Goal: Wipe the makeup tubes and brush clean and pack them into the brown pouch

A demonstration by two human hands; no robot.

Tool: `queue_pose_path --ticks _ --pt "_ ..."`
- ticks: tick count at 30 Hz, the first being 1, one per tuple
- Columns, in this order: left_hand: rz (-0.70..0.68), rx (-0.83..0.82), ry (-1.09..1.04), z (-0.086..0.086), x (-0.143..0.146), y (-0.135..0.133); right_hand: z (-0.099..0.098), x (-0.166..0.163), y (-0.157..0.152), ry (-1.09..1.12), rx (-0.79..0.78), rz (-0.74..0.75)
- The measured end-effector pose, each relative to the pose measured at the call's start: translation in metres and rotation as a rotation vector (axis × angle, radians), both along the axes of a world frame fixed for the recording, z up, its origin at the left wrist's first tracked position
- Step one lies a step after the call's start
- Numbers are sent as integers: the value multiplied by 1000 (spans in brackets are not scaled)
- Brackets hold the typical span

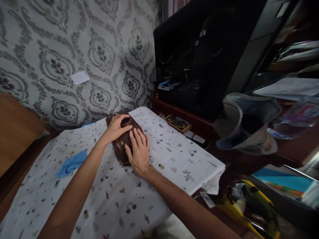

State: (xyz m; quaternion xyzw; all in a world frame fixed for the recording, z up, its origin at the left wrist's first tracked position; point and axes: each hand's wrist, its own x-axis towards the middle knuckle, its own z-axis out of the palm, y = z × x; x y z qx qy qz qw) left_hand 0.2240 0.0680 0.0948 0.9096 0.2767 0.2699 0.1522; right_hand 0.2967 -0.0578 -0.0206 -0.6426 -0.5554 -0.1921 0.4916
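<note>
A brown leather handbag (119, 151) with gold-coloured metal fittings lies on the white patterned cloth. My left hand (116, 127) reaches over its far left part, thumb and fingers curved around a raised dark brown part, perhaps a handle. My right hand (139, 149) rests flat on the bag's near right side with its fingers spread. The palms cover some of the bag's top. A crumpled blue cloth (72, 163) lies to the left of the bag, apart from both hands.
The patterned cloth (124, 202) covers the table up to the wallpapered wall. At right stand a large black television (189, 66), a denim hat (249, 122) and a small box with sunglasses (178, 123). A yellow-edged bag (239, 205) sits lower right.
</note>
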Motion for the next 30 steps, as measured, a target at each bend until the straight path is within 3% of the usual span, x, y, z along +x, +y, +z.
queue_pose_path --ticks 6,11,19,24,30 --pt "-29 -30 14 -1 -4 4 0 14 5 209 126 85" --pt "-37 -31 13 -1 -1 9 -3 25 12 470 123 139" --pt "-100 -219 -61 -1 1 17 -11 27 23 844 127 297" --pt "-103 -299 -99 -1 1 13 -4 31 19 675 164 262" --pt "-85 -365 -93 5 -2 1 9 32 8 440 60 161"
